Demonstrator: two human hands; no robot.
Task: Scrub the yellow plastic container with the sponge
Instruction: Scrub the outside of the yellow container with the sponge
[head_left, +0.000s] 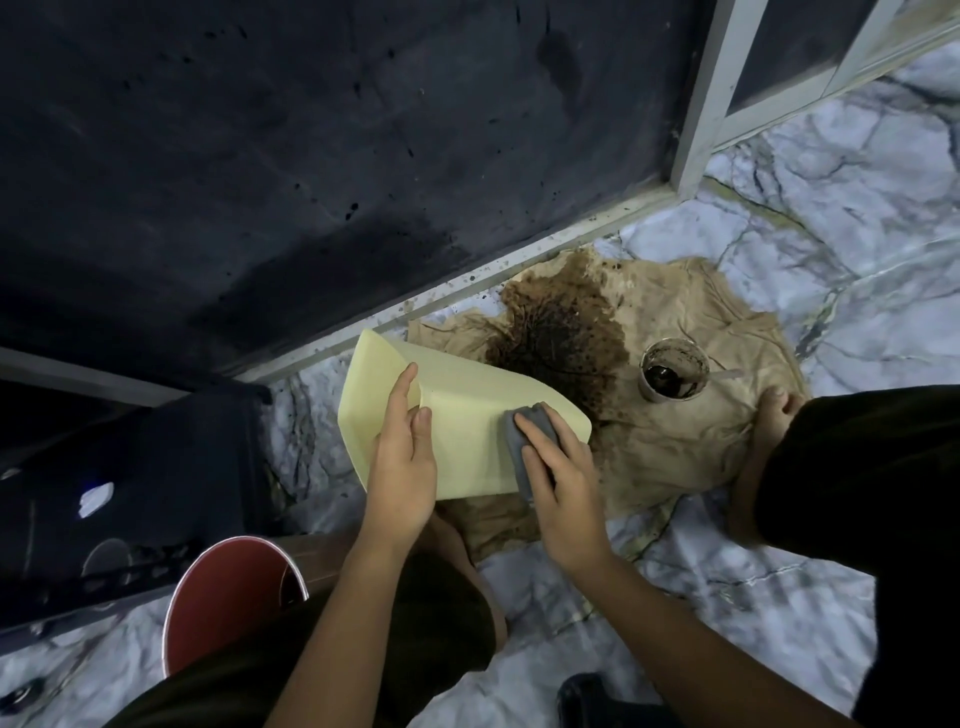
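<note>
A pale yellow plastic container (457, 410) is tipped on its side above the floor, its outer walls facing me. My left hand (402, 457) grips its near left edge, fingers over the wall. My right hand (558, 483) presses a grey sponge (524, 441) flat against the container's right side wall, fingers spread over the sponge.
A brown cloth (675, 415) with a dark wet stain lies on the marble floor under the container. A small cup (674, 371) of dark liquid stands on it. A red bucket (234, 597) is at lower left. Another person's hand (774, 415) rests on the cloth at right. A dark glass door stands behind.
</note>
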